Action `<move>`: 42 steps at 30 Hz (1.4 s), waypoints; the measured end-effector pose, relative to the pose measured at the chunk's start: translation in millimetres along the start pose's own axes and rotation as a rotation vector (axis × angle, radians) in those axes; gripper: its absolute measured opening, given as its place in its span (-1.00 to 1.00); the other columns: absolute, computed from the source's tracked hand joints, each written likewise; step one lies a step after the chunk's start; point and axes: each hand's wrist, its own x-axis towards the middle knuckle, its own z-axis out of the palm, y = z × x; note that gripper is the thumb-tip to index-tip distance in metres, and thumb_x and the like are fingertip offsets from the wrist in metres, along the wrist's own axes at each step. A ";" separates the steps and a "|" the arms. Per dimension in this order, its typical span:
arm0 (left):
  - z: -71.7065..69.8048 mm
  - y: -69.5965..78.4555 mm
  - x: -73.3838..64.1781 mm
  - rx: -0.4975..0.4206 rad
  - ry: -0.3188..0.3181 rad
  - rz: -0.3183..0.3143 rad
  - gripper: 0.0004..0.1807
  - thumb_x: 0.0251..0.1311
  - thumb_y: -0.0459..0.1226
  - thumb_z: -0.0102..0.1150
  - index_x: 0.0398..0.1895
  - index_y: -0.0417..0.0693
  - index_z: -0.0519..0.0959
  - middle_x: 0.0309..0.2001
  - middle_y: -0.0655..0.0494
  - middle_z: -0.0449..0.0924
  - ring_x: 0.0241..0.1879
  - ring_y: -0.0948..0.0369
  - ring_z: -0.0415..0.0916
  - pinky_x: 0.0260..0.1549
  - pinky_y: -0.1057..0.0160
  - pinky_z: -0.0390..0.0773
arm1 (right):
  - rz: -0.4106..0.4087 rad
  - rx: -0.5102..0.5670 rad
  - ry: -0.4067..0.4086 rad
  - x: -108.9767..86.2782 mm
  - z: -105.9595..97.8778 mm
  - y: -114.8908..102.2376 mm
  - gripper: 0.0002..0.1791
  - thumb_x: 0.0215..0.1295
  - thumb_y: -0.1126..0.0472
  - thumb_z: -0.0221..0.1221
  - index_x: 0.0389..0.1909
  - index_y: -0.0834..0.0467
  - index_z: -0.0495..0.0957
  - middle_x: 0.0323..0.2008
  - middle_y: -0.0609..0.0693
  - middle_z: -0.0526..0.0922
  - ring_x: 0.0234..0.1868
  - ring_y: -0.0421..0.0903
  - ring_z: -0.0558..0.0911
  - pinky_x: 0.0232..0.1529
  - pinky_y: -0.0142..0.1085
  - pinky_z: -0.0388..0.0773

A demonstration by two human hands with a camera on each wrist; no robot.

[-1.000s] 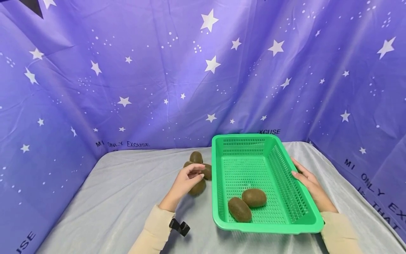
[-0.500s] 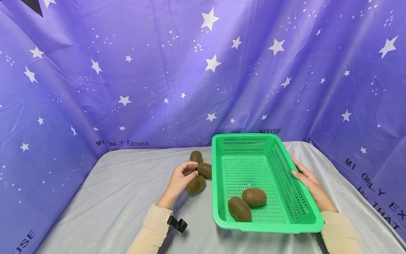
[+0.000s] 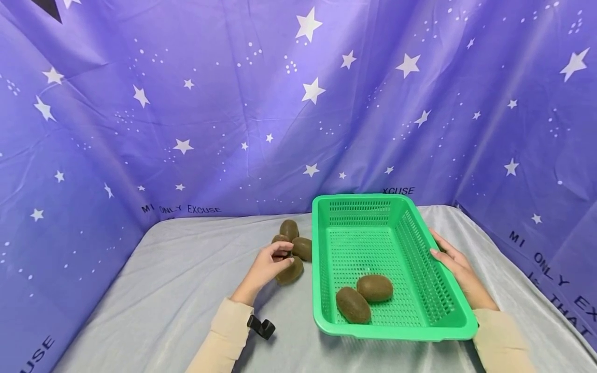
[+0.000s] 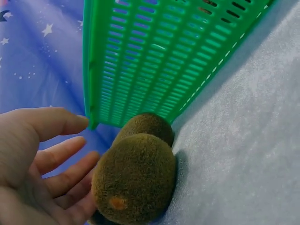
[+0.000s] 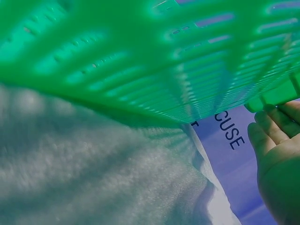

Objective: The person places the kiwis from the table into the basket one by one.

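Observation:
In the head view, a green perforated plastic basket (image 3: 359, 254) stands on the table with two brown kiwis inside, a left kiwi (image 3: 353, 305) and a right kiwi (image 3: 374, 288). My right hand (image 3: 462, 269) holds the basket's right rim, thumb near the top edge. Outside, against the basket's left side, lies a small cluster of kiwis: a far kiwi (image 3: 289, 228), one beside the basket (image 3: 302, 248) and a near kiwi (image 3: 291, 271); another is partly hidden by my left hand (image 3: 265, 267). That hand hovers with loosely bent fingers beside a fuzzy kiwi (image 4: 136, 180) in the left wrist view, gripping nothing.
A grey cloth (image 3: 186, 280) covers the table. Behind and at both sides hangs a purple star-printed curtain (image 3: 224, 103). A black strap piece (image 3: 262, 327) sticks out at the left sleeve. The basket's perforated wall (image 5: 140, 61) fills the upper right wrist view.
My left hand drew back leftward from the kiwis, then shifted slightly right again, uncovering part of the kiwi behind its fingers. My right hand and the basket stay in place.

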 end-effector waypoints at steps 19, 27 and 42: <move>6.8 -21.4 0.0 0.447 -0.094 0.054 -0.46 -0.05 -0.36 0.36 0.10 -0.15 0.53 0.09 -0.07 0.54 0.12 -0.03 0.44 0.08 -0.02 0.41 | -0.018 -0.023 0.022 1.1 -0.3 1.5 -0.38 0.50 0.20 -0.19 0.50 -0.01 -0.17 0.19 -0.36 0.38 0.06 -0.25 0.54 -0.04 -0.33 0.54; 7.7 -18.5 -3.5 0.578 -0.147 0.091 -0.39 -0.15 -0.41 0.42 0.10 -0.21 0.51 0.11 -0.12 0.50 0.15 -0.04 0.40 0.11 0.00 0.39 | -0.021 -0.016 0.007 0.1 0.4 2.0 -0.38 0.51 0.20 -0.21 0.50 0.02 -0.19 0.21 -0.34 0.36 0.08 -0.25 0.53 -0.03 -0.32 0.54; 1.5 -26.4 -3.7 0.573 -0.269 0.067 -0.08 -0.26 -0.44 0.46 0.32 -0.08 0.31 0.25 -0.18 0.33 0.19 -0.09 0.34 0.08 -0.09 0.38 | -0.010 -0.048 0.028 0.3 -0.1 -0.3 -0.37 0.50 0.18 -0.19 0.50 -0.01 -0.18 0.20 -0.35 0.35 0.06 -0.27 0.54 -0.04 -0.34 0.54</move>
